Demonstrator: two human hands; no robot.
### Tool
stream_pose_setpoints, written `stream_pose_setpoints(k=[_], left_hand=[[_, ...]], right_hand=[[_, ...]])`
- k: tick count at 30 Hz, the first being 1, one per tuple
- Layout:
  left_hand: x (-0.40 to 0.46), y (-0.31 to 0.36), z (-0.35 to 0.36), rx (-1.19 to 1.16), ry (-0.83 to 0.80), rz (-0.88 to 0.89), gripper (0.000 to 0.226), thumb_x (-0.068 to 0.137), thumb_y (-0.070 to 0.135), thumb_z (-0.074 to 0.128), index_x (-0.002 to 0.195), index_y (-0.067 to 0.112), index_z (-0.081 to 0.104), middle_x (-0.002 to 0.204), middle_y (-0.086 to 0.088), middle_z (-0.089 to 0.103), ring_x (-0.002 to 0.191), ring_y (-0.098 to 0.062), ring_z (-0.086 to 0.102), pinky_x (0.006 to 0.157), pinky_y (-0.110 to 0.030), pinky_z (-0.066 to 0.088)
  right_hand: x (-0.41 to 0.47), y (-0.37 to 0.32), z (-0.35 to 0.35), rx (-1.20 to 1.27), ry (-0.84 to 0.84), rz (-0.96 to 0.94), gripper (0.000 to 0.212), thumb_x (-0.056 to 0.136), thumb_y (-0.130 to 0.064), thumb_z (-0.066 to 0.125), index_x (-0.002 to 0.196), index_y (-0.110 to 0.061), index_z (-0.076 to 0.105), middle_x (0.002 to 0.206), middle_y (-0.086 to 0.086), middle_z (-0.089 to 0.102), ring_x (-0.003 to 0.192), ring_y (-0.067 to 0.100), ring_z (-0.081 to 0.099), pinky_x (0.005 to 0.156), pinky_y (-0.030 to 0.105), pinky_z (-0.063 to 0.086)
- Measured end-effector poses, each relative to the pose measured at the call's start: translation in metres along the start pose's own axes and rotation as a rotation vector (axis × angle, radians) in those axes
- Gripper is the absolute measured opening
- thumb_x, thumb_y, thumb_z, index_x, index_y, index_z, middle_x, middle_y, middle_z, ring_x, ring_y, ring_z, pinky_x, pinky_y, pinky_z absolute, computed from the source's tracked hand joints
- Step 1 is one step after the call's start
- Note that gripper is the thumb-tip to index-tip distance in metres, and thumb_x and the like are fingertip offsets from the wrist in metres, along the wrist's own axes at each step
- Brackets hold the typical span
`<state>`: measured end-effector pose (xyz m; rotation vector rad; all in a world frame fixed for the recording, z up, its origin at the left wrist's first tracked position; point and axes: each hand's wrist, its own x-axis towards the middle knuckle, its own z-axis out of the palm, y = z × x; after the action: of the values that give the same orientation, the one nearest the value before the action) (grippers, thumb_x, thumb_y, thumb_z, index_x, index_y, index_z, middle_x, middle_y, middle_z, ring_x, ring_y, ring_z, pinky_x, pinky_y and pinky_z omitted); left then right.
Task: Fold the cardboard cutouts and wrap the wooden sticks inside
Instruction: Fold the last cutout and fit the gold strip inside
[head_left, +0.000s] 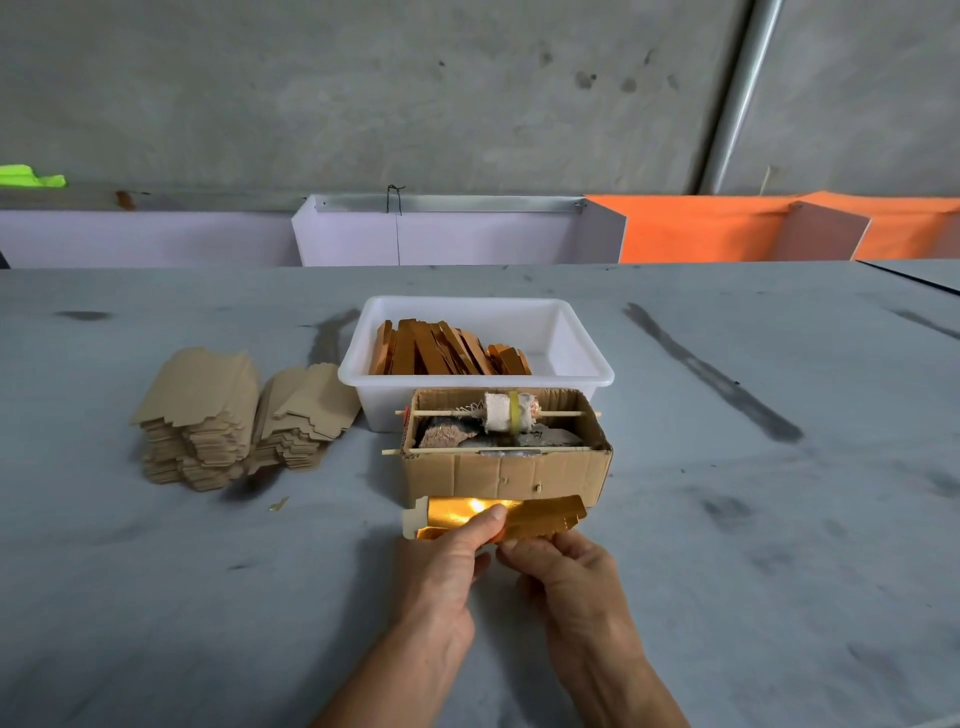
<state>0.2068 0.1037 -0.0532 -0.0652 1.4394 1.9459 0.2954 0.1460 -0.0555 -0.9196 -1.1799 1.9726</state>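
- Since the gold cutout (540, 517) lies shiny side up on the table (156, 597), touching the foot of the box (504, 475), the fold should probably follow its scored line.
- The left hand (447, 558) pinches its near edge, thumb on top; the right hand (566, 566) pinches the same edge just beside.
- No stick shows inside it.
- Flat cutouts are stacked (208, 415) at the left; finished wraps (447, 351) fill the tub (571, 338) behind.

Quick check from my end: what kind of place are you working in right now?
Probably a small workshop or packing bench, not a home. A bare concrete wall backs a worn grey table, with stacks of flat cardboard cutouts waiting and a white tub of finished gold packets.
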Motion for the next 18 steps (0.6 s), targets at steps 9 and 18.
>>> stream_pose_setpoints(k=[9,18], left_hand=[[-0.004,-0.001,-0.001,0.004,-0.073,-0.02,0.028,0.06,0.01,0.08,0.086,0.01,0.067,0.08,-0.006,0.07,0.081,-0.022,0.063,0.068,-0.033,0.05],[-0.004,0.004,-0.012,0.04,-0.089,0.072,0.015,0.069,0.001,0.075,0.08,0.009,0.068,0.064,-0.004,0.067,0.057,-0.016,0.055,0.046,-0.023,0.044]], right_hand=[[0.0,-0.004,0.014,0.313,0.106,0.187,0.007,0.077,-0.003,0.068,0.083,-0.006,0.069,0.069,0.007,0.069,0.065,0.016,0.061,0.06,0.027,0.043],[0.005,-0.013,0.007,0.069,0.209,0.063,0.012,0.082,-0.005,0.067,0.072,-0.01,0.063,0.054,-0.001,0.061,0.056,0.012,0.055,0.059,0.027,0.038]])
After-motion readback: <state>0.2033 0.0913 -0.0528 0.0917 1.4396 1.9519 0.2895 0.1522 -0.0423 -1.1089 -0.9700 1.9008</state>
